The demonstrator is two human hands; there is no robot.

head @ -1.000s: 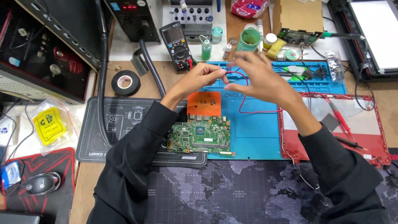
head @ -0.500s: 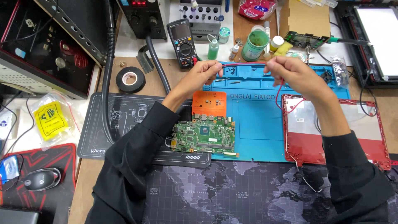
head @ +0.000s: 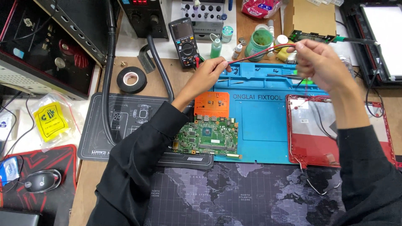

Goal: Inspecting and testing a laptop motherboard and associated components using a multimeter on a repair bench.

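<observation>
Two bare hands hold a thin red and black wire pair (head: 259, 55) stretched taut above the blue rectangular silicone repair mat (head: 268, 121). The left hand (head: 209, 73) pinches one end between closed fingers over the mat's upper left corner; the right hand (head: 320, 62) grips the other end above its upper right edge. Judged step: straightening the lead. A green circuit board (head: 207, 136) lies on the mat's lower left corner, a red laptop shell (head: 301, 142) at its right.

We wear long black sleeves on both arms, loose and creased, ending at the wrists; left hand (head: 211, 72) and right hand (head: 320, 62) are bare
</observation>
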